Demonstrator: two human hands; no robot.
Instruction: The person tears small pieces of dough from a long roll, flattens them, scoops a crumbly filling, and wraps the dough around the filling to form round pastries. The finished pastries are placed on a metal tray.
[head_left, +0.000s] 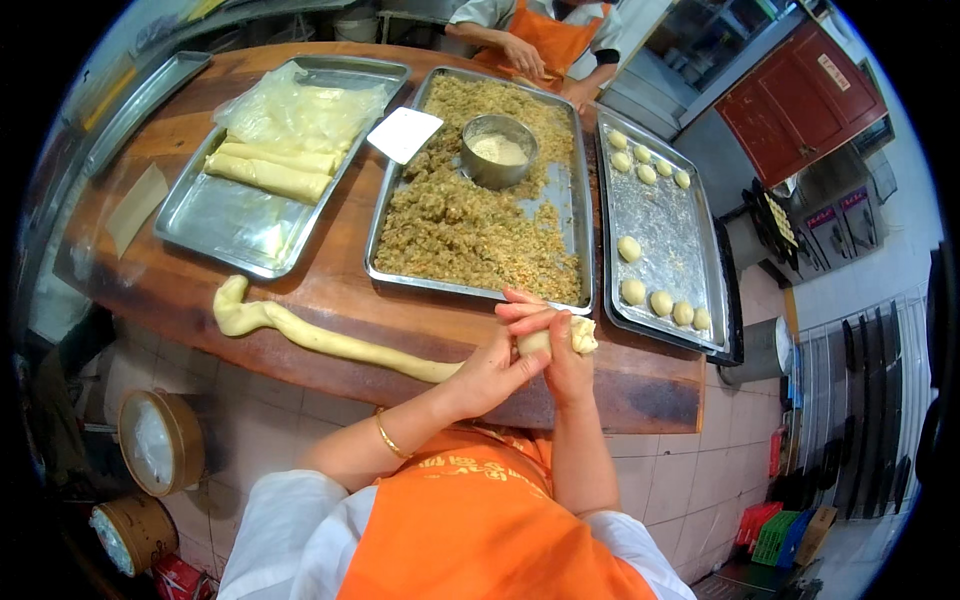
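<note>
My left hand (491, 366) and my right hand (568, 369) meet at the table's near edge, both around a pale dough ball (534, 343). A gathered, ragged tuft of dough (583, 335) sticks out past my right hand's fingers. Fingers hide part of the ball. From beside my left wrist, a long dough rope (337, 341) stretches leftward over the wood to a thick, bent end. Just beyond my hands lies a metal tray (480, 289) spread with crumbly brownish-green filling (465, 232). A round metal bowl (499, 176) with pale grains stands in the filling.
Rolled dough sheets (270, 176) under plastic film (300, 109) lie in the left tray (217, 217). A white scraper (405, 135) rests at the filling tray's rim. Several dough balls (661, 303) sit on the right tray (664, 225). Across the table (337, 300) stands a co-worker (544, 37).
</note>
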